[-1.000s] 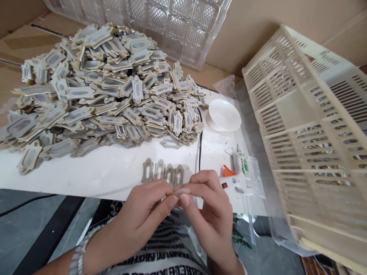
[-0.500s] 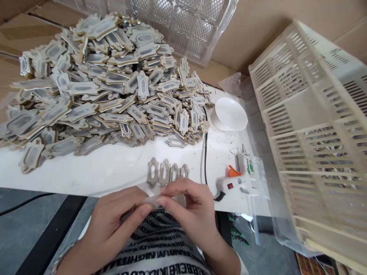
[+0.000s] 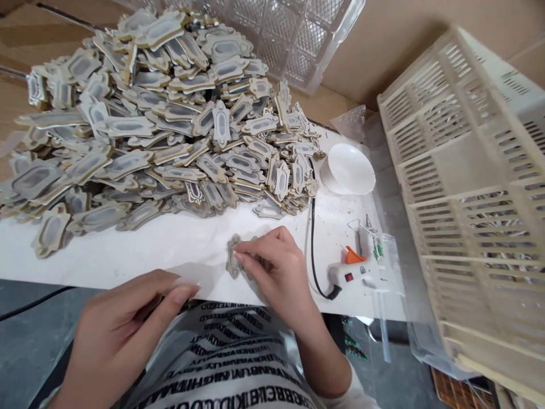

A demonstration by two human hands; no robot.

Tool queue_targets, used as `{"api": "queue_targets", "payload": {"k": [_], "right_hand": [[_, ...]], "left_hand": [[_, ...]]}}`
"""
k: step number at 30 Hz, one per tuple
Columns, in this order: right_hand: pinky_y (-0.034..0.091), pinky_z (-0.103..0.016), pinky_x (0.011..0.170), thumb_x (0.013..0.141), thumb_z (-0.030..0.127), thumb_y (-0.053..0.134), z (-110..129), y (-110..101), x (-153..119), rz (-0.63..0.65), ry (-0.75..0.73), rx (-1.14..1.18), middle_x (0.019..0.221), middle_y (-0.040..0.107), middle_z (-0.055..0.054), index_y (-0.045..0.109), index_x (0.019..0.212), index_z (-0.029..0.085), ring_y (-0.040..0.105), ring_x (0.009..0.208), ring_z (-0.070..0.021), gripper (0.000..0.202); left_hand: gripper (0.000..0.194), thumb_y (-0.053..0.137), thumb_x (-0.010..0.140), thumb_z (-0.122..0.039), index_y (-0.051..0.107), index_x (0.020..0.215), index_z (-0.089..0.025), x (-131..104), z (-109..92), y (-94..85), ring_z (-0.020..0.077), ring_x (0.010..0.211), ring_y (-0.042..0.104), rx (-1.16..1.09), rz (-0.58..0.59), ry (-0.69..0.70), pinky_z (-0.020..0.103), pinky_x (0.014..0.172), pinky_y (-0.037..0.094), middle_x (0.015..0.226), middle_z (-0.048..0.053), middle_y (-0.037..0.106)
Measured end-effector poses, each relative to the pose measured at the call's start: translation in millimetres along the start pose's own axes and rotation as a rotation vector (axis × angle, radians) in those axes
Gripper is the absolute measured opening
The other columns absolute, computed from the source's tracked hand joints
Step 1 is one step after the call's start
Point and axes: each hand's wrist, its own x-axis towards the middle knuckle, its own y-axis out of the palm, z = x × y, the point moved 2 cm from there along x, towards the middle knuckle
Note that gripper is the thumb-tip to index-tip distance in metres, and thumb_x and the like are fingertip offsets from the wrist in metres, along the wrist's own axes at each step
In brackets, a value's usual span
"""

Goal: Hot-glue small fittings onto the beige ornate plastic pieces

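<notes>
My left hand (image 3: 123, 326) is closed in a pinch near the table's front edge, with a thin translucent plastic piece (image 3: 185, 280) between thumb and forefinger. My right hand (image 3: 281, 272) reaches over a small grey ornate label frame (image 3: 234, 267) lying on the white table. Its thumb and forefinger are pinched together at that frame's opening. Whatever they hold is too small to make out. This hand hides most of the other frames in the short row. Behind both hands rises a large heap of similar frames (image 3: 170, 125), some with silvery patterned faces.
On the right stand a white bowl (image 3: 349, 170), a white glue gun (image 3: 353, 275) with an orange trigger, and a black cable (image 3: 313, 238). A cream slatted plastic crate (image 3: 443, 147) borders the right side. A clear moulded tray (image 3: 293, 40) leans at the back.
My hands have parted. The right moved forward onto the leftmost frame of the row, while the left drew back to the left with the translucent piece. The view has shifted slightly.
</notes>
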Motion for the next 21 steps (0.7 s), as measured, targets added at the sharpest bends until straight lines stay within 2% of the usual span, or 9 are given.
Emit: {"api": "queue_targets", "payload": {"k": [4, 8, 11, 13, 16, 21], "right_hand": [[0.045, -0.034, 0.074, 0.097, 0.019, 0.069, 1, 1, 0, 0.05, 0.027, -0.009, 0.074, 0.076, 0.001, 0.079, 0.093, 0.022, 0.057, 0.077, -0.0182, 0.011], [0.046, -0.035, 0.078, 0.098, 0.019, 0.068, 0, 2, -1, 0.08, 0.019, -0.034, 0.08, 0.077, 0.0, 0.079, 0.097, 0.023, 0.058, 0.079, -0.0185, 0.012], [0.049, -0.036, 0.079, 0.097, 0.02, 0.069, 1, 1, -3, 0.032, 0.002, -0.07, 0.094, 0.076, -0.004, 0.08, 0.104, 0.023, 0.06, 0.085, -0.02, 0.013], [0.05, -0.036, 0.078, 0.097, 0.019, 0.068, 3, -2, -6, -0.037, 0.002, -0.076, 0.096, 0.074, -0.005, 0.08, 0.106, 0.022, 0.06, 0.088, -0.0205, 0.015], [0.051, -0.034, 0.076, 0.098, 0.02, 0.066, 11, -7, -11, -0.104, -0.001, 0.013, 0.091, 0.071, -0.003, 0.078, 0.103, 0.022, 0.062, 0.087, -0.0187, 0.013], [0.051, -0.033, 0.076, 0.096, 0.029, 0.073, 22, -7, -16, -0.046, -0.022, 0.222, 0.084, 0.073, 0.001, 0.074, 0.088, 0.023, 0.065, 0.081, -0.0152, 0.01]], "left_hand": [[0.023, 0.065, 0.092, -0.038, 0.074, 0.078, -0.023, 0, 1, 0.8, 0.0078, 0.052, 0.062, 0.018, 0.054, -0.033, 0.013, 0.05, 0.044, 0.069, -0.004, 0.074], [0.026, 0.064, 0.093, -0.039, 0.074, 0.076, -0.022, 0, 1, 2.6, 0.0084, 0.052, 0.061, -0.017, 0.032, -0.041, 0.014, 0.049, 0.044, 0.068, -0.004, 0.074], [0.029, 0.064, 0.093, -0.041, 0.073, 0.074, -0.022, 0, 1, 3.8, 0.0089, 0.053, 0.061, -0.021, 0.034, -0.079, 0.014, 0.05, 0.043, 0.068, -0.003, 0.073], [0.031, 0.063, 0.093, -0.043, 0.073, 0.073, -0.021, 0, 1, 4.6, 0.0091, 0.053, 0.06, -0.021, 0.058, -0.093, 0.015, 0.049, 0.042, 0.066, -0.003, 0.072], [0.032, 0.062, 0.095, -0.043, 0.074, 0.073, -0.021, 1, -3, 8.3, 0.0089, 0.052, 0.06, -0.065, 0.129, -0.082, 0.015, 0.049, 0.043, 0.064, -0.004, 0.071], [0.018, 0.066, 0.094, -0.032, 0.077, 0.081, -0.025, 5, -13, 20.6, 0.0083, 0.057, 0.066, -0.251, 0.194, 0.031, 0.013, 0.055, 0.049, 0.069, -0.005, 0.074]]}}
